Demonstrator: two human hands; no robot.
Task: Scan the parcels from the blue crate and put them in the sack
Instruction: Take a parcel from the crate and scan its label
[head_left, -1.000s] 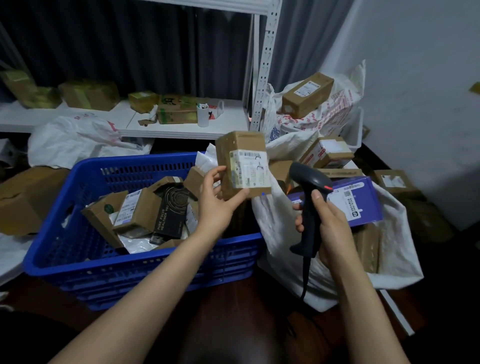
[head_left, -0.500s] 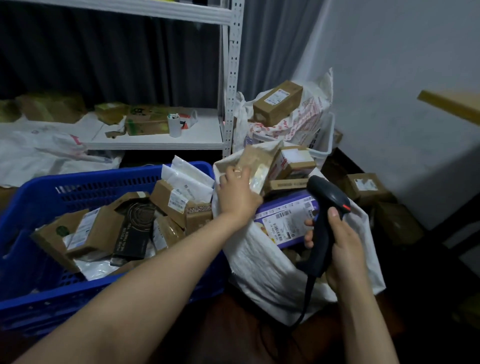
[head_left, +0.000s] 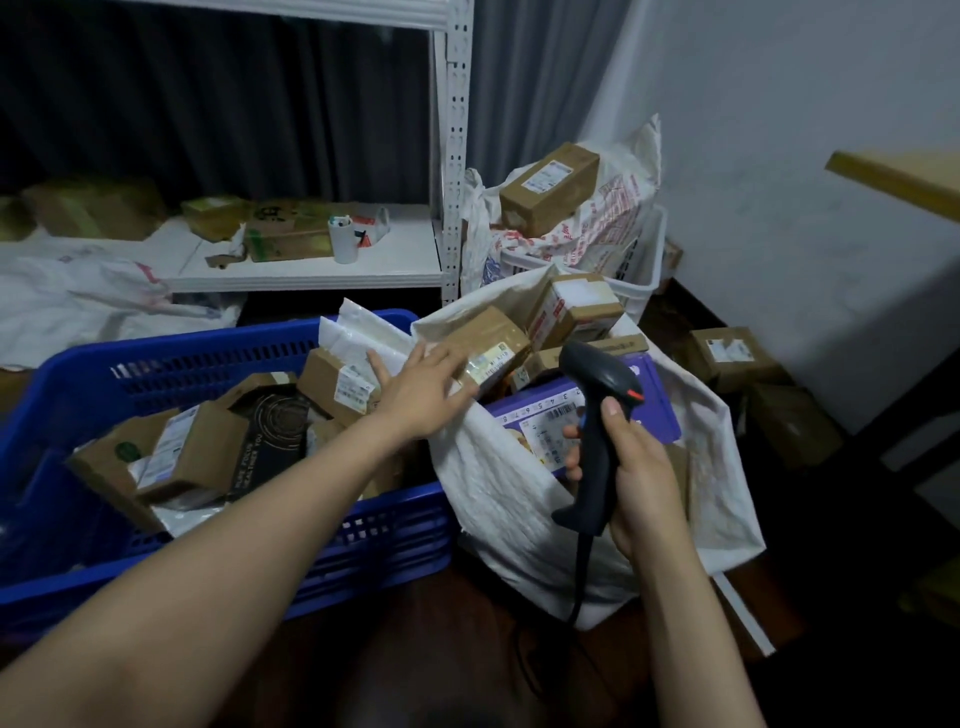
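Two hands: left hand (head_left: 421, 395), fingers spread, touches a brown parcel (head_left: 488, 338) in the white sack (head_left: 498, 488) right of the blue crate (head_left: 208, 343); right hand (head_left: 639, 467) grips the barcode scanner (head_left: 597, 415).

White capitals ran along one edge of the black box (head_left: 270, 431) in the crate (head_left: 363, 540) and seemed to read "PURE FOCUS HEALTHIER YOU". The purple box (head_left: 662, 410) behind the scanner (head_left: 597, 415) bore a row of single digits along its top edge, seemingly 8 at the left down to 2 at the right. Below them was a white barcode label whose small print was illegible. The brown parcel (head_left: 483, 338) in the sack (head_left: 509, 499) carried a label with codes too blurred to read. Red print covered the white bag (head_left: 618, 223) at the back, also unreadable, as were the shipping labels on the other boxes.
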